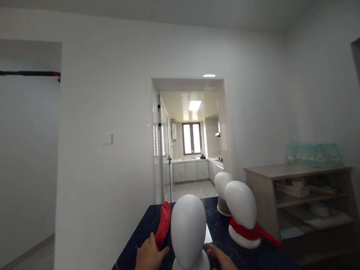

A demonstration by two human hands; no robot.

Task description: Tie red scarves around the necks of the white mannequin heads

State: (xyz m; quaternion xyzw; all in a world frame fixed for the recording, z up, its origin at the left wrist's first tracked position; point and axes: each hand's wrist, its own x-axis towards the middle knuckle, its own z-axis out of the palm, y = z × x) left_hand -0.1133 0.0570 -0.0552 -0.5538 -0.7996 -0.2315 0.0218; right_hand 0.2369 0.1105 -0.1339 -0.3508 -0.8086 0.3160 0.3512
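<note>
Both hands sit at the near edge of the dark table, flanking the nearest of 3 white mannequin heads. Left hand is loose, fingers touching the lower end of a folded red scarf, no grip. Right hand is flat and loose beside the head's base, holding nothing. Progress, judging by layout: middle head already wears a red scarf; near head and far head are bare. Loose scarf lies left of the near head, long axis running away from the camera, tilted slightly right.
</note>
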